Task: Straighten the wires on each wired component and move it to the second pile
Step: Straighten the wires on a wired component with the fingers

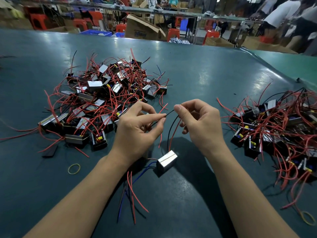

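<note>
One wired component (167, 162), a small silvery block, hangs just above the green table (214, 74) between my forearms. Its black wire (169, 133) and a red wire rise to my hands. My left hand (137, 127) pinches a red and a black wire between thumb and fingers. Close beside it, my right hand (200, 122) pinches the black wire at its upper end. More red and blue wires (133, 189) trail from the block toward me. A big tangled pile of components (104, 93) lies at the left, and a second pile (277, 129) at the right.
Two yellow rubber bands lie on the table, one near my left forearm (74, 168) and one at the bottom right (307, 218). A flat black piece (49, 151) lies beside the left pile. Beyond the table's far edge stand cardboard boxes (142, 30), red stools and people.
</note>
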